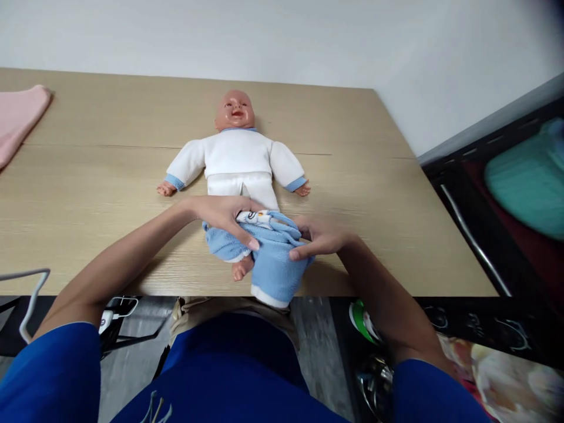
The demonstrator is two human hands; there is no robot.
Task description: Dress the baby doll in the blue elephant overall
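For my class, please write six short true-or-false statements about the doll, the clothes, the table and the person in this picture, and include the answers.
1. The doll lies face up on the wood-grain table. True.
2. The left hand and the right hand are both on the light-blue pants. True.
3. The doll wears pink on its upper body. False: it wears a white top with blue cuffs.
4. Both of the doll's feet show. False: only one foot shows.
5. The person wears a blue shirt. True.
6. Only the doll and its clothes lie on the table. False: a pink cloth lies there too.
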